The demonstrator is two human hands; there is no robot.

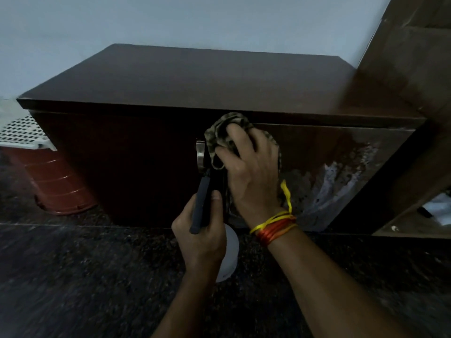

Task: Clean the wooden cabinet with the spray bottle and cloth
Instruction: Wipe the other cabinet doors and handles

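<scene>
A person's right hand (246, 167) presses a bunched, mottled olive cloth (220, 132) against the front of a low, dark brown wooden cabinet (146, 93), fingers curled around the fabric just beside the small metal door handle (200, 154). The left hand (202, 230) grips a white plastic spray bottle with a black trigger head (229, 254), its long axis upright, nozzle towards the cabinet, directly below the cloth. Wet streaks (341, 174) glisten on the right door, so wiping likely heads rightward, the right hand being nearer.

left hand (202, 230) gripping — right hand (251, 172) pressing, fingers curled
</scene>
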